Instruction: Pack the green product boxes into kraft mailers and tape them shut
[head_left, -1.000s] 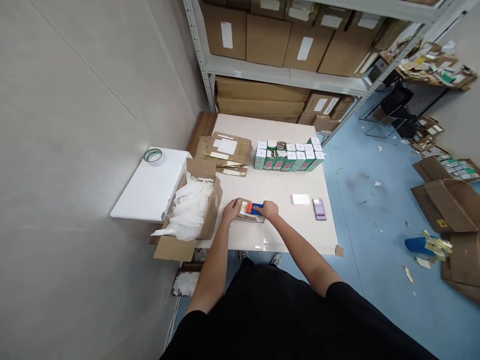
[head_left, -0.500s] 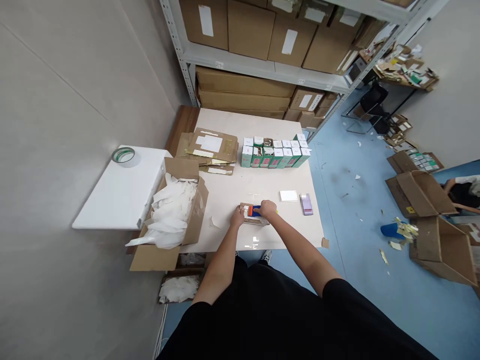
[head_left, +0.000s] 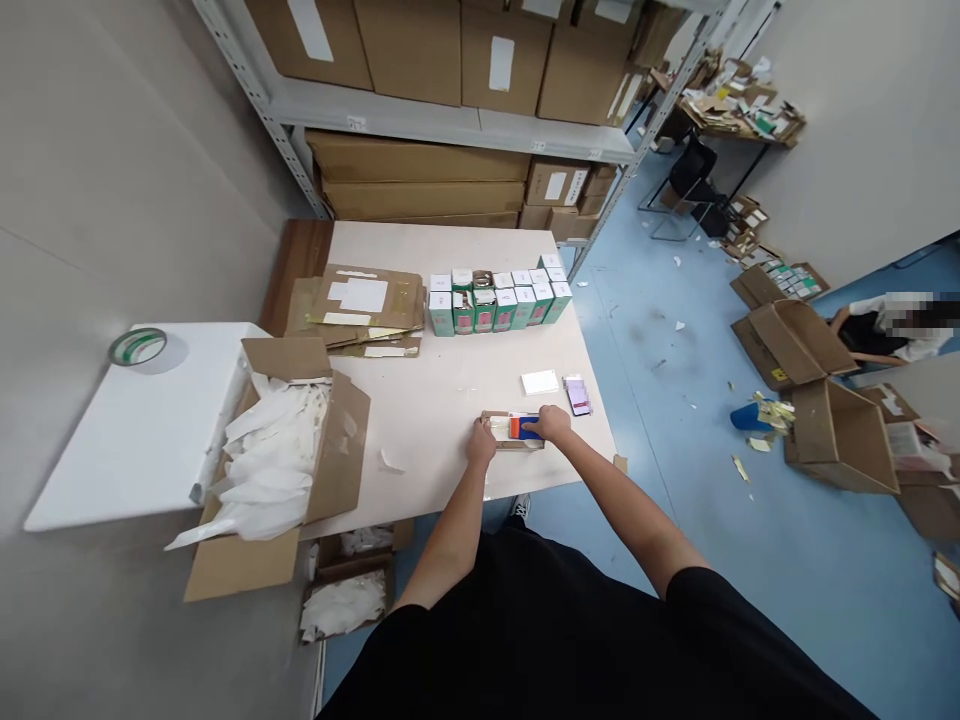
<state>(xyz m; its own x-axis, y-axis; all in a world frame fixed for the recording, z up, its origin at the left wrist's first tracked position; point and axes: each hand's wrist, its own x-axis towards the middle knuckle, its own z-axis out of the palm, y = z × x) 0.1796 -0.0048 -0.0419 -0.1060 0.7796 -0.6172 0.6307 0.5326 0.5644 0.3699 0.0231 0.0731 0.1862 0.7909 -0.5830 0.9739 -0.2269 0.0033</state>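
A small brown cardboard box (head_left: 513,443) lies on the pale table near its front edge. My left hand (head_left: 481,441) is closed around the left end of this box. On its top rests a blue-and-orange hand tool (head_left: 525,428), its exact kind unclear. My right hand (head_left: 553,423) is closed on the blue end of the tool, over the box's right side. Just beyond my right hand are a flat white box (head_left: 540,382) and a phone with a purple screen (head_left: 577,395).
Several green-and-white boxes (head_left: 502,308) stand in rows at the back of the table (head_left: 442,400). Flattened cardboard (head_left: 397,300) is stacked to their left. An open carton of white paper (head_left: 277,450) and a tape roll (head_left: 139,347) are at left. Another person (head_left: 892,330) is at far right.
The view has turned, so the table appears further left. My right hand and the blue-and-orange tool have slid slightly right along the box. My left hand keeps its hold at the left end.
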